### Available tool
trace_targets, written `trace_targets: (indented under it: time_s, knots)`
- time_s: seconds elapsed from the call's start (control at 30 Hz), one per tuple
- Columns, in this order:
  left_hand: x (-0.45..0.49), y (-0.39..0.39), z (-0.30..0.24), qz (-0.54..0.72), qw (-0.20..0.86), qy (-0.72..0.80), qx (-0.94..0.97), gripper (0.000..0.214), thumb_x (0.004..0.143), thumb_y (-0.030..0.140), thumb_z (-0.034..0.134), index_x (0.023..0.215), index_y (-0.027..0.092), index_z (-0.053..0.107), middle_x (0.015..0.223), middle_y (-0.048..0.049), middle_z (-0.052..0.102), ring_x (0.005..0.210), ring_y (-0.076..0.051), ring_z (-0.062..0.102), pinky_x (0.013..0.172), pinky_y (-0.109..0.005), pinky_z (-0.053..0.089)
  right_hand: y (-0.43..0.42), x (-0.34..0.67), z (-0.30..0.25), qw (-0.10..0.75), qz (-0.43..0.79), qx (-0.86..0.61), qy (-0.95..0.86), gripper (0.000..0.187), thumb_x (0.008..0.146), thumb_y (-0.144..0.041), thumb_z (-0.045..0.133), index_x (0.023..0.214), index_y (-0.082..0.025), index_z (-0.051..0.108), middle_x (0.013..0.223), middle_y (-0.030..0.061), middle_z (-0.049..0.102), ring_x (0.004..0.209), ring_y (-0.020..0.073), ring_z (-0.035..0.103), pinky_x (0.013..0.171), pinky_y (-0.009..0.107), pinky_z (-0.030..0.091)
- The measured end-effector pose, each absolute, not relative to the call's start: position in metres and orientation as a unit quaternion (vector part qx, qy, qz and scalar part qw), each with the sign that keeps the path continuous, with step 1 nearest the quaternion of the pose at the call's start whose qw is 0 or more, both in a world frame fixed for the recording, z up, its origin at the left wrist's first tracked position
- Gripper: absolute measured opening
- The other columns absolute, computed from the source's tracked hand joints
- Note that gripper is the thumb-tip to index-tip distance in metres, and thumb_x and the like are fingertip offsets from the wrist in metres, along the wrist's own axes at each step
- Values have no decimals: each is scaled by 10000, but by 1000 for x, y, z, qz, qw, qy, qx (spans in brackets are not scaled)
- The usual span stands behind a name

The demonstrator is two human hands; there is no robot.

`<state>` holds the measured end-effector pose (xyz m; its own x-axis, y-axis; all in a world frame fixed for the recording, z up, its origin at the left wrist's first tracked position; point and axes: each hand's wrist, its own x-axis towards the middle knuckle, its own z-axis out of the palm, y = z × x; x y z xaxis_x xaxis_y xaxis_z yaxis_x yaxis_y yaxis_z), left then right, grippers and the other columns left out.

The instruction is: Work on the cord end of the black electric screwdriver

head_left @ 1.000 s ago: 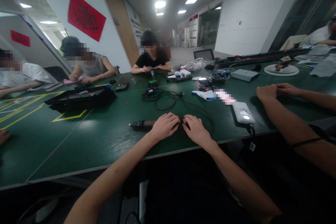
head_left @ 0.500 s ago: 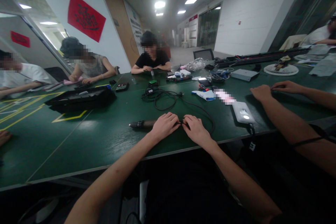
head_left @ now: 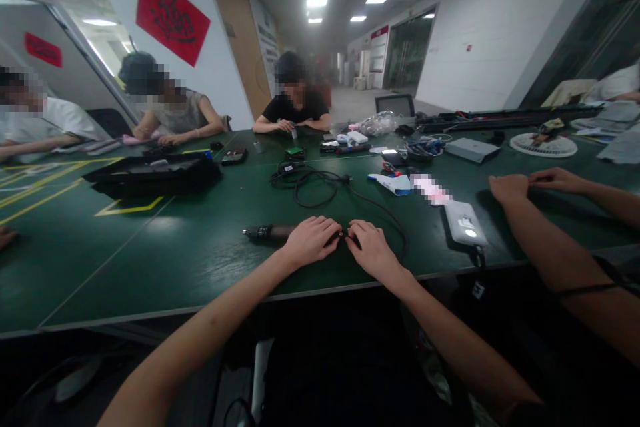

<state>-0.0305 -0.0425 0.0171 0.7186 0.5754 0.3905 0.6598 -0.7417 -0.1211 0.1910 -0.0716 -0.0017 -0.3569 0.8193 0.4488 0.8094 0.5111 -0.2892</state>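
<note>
An electric screwdriver [head_left: 273, 233] with a dark barrel lies on the green table, its tip pointing left. My left hand [head_left: 314, 240] is closed round its rear end. Beside it, almost touching, my right hand [head_left: 369, 245] pinches the dark end of a cord at the back of the tool. Fingers cover the joint, so I cannot tell whether the cord end is seated. A black cable [head_left: 316, 205] with a plug lies in loops beyond my hands and curves round towards my right hand.
A black tray [head_left: 150, 177] stands at the left. On the right are a white power bank [head_left: 465, 223], a blue-and-white packet [head_left: 393, 184] and a co-worker's hands [head_left: 510, 188]. Loose electronics and a round white fan grille [head_left: 544, 145] lie farther back. Other people sit across the table.
The camera view has shifted slightly. Both my hands keep nearly the same place and grip at the back of the screwdriver.
</note>
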Motion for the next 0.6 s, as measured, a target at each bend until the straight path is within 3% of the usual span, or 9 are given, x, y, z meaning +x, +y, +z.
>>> trace_targets:
  time_s: [0.27,0.6]
  knots:
    - [-34,-35,20,-156,124,-331,-922,187,1068,367,505,1147,229,603,1081,-59,687,993,-226,645,866,-372,477,-46,204,25,181,-10,-428,-885,86,1025,-258,585,951,-224,614,1050,69,662,960,230,600,800,347,427]
    - [-37,-5,16,-151,123,-347,-917,196,1066,371,502,1116,225,622,1043,-65,694,952,-222,649,844,-357,469,6,204,41,139,1,-305,-942,76,1015,-251,581,962,-211,617,1123,79,667,1045,233,582,906,366,417]
